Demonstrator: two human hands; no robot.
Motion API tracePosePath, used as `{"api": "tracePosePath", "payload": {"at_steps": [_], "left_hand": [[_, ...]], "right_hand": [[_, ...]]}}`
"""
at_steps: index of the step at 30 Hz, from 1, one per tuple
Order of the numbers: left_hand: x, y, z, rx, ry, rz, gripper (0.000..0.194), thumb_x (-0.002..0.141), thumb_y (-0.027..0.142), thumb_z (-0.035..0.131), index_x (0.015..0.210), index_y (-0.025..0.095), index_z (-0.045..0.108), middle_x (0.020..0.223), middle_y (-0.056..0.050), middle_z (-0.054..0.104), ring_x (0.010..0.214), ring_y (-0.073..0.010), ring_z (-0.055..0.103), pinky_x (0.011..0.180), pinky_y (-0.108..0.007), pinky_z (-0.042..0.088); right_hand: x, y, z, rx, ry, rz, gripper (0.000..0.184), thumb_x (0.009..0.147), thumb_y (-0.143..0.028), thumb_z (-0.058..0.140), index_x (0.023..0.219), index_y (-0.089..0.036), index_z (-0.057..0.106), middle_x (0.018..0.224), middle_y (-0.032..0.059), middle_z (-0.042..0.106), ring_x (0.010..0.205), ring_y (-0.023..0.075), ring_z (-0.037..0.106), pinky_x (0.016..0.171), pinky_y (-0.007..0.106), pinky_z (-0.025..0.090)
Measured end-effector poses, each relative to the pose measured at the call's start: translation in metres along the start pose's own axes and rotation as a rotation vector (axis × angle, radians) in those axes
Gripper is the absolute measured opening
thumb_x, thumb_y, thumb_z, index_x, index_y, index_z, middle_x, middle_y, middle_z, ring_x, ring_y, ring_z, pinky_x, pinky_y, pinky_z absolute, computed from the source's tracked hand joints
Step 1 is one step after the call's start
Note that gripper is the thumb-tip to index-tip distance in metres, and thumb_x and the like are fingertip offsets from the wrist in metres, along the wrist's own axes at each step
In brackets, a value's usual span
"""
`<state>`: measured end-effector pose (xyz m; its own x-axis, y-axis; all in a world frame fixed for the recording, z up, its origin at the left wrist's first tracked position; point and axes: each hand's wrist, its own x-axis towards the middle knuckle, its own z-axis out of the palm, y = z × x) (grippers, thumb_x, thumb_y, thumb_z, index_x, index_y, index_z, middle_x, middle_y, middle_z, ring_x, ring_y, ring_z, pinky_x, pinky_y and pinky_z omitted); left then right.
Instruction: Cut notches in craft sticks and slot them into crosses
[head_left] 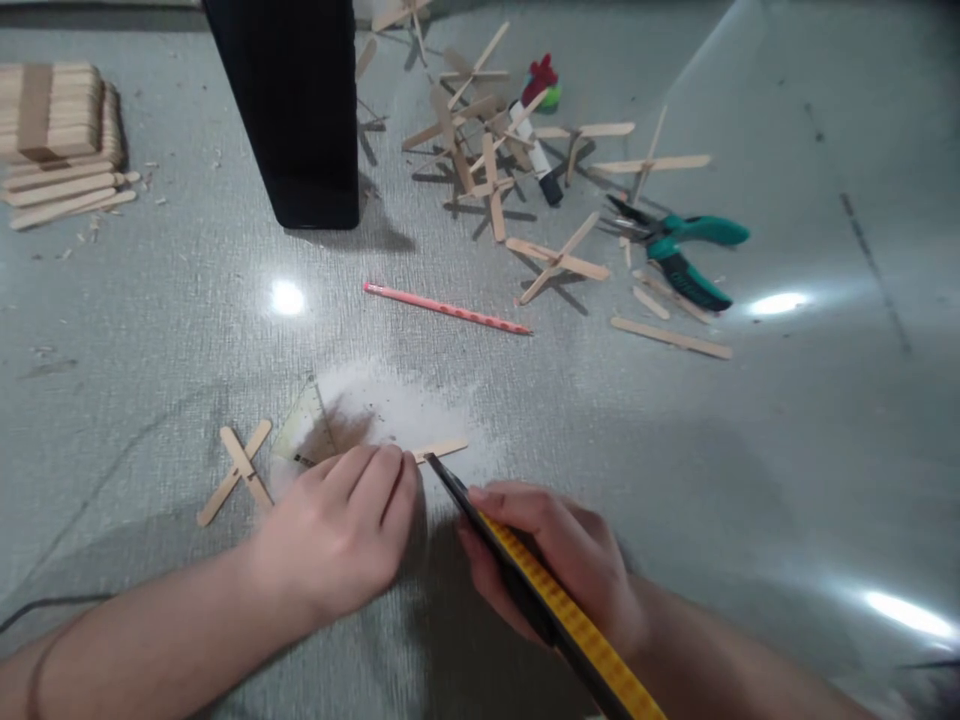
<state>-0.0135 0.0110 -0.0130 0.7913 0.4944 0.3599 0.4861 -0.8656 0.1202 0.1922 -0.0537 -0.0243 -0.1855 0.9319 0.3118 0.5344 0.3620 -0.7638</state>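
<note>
My left hand (pixel 341 530) is closed, its fingertips pressing a wooden craft stick (pixel 448 447) down on the table. Only the right end of that stick shows; my fingers cover the rest. In my right hand (pixel 559 560) is a long yellow-and-black utility knife (pixel 525 565), gripped along its body. Its dark tip meets the stick just right of my left fingertips. Left of my left hand lie two craft sticks crossed in an X (pixel 238 465). A clear triangular ruler (pixel 304 425) lies partly behind my left hand, beside a whitish patch on the table.
A pink pencil (pixel 450 308) lies mid-table. Beyond it stands a black upright object (pixel 300 120). Bundled craft sticks (pixel 56 115) lie far left. Several crossed-stick pieces (pixel 491 185), a white tube (pixel 534 150) and green-handled pliers (pixel 686 245) spread across the back right.
</note>
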Motion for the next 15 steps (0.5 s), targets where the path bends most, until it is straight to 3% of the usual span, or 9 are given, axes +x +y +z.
{"api": "tracePosePath", "payload": {"at_steps": [8, 15], "left_hand": [[0.0004, 0.0045, 0.0043, 0.063, -0.003, 0.02, 0.028, 0.093, 0.0, 0.041, 0.1, -0.001, 0.068, 0.085, -0.015, 0.075, 0.07, -0.0237, 0.072, 0.055, -0.033, 0.061], [-0.0035, 0.0074, 0.0083, 0.116, -0.001, 0.042, 0.028, 0.089, 0.001, 0.045, 0.106, -0.002, 0.067, 0.092, -0.017, 0.075, 0.077, -0.0243, 0.07, 0.065, -0.035, 0.061]], "right_hand": [[0.0016, 0.0003, 0.0016, -0.005, -0.051, -0.042, 0.022, 0.087, -0.007, 0.058, 0.102, -0.023, 0.054, 0.062, -0.0054, 0.058, 0.046, 0.012, 0.057, 0.045, 0.024, 0.051], [0.0012, 0.0046, 0.0041, 0.007, -0.055, -0.144, 0.021, 0.09, -0.007, 0.056, 0.105, -0.019, 0.054, 0.064, -0.0022, 0.062, 0.049, 0.014, 0.057, 0.047, 0.027, 0.054]]}}
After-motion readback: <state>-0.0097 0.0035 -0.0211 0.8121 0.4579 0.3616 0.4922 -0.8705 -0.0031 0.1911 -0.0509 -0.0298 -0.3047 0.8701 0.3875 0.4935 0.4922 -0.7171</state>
